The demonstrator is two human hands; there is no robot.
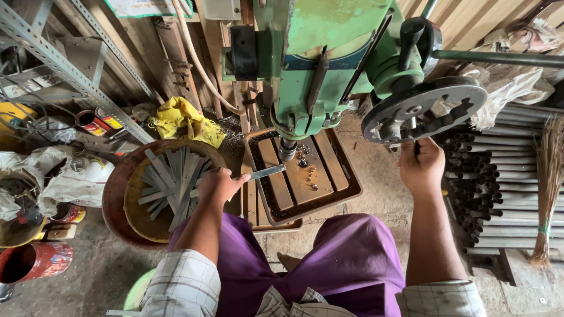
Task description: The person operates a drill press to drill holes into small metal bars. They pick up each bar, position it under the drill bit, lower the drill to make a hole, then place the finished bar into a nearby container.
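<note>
1. Left hand (218, 185): fingers pinched on one end of a flat grey metal strip (265, 172), holding it level; its free end lies on the drill table just under the chuck (287, 150).
2. Right hand (421, 166): closed around a handle below the round dark feed wheel (424, 107); grip detail mostly hidden.
3. Drill press (311, 64): green painted cast body, worn paint.
4. Drill table (305, 176): rusty brown slotted plate, raised rim, metal chips scattered near the chuck.
5. Round rusty basin (117, 188) beside the left hand holds a loose pile of similar flat grey strips (170, 182).
6. Right: stacked dark steel tubes (487, 188), straw broom (549, 176).
</note>
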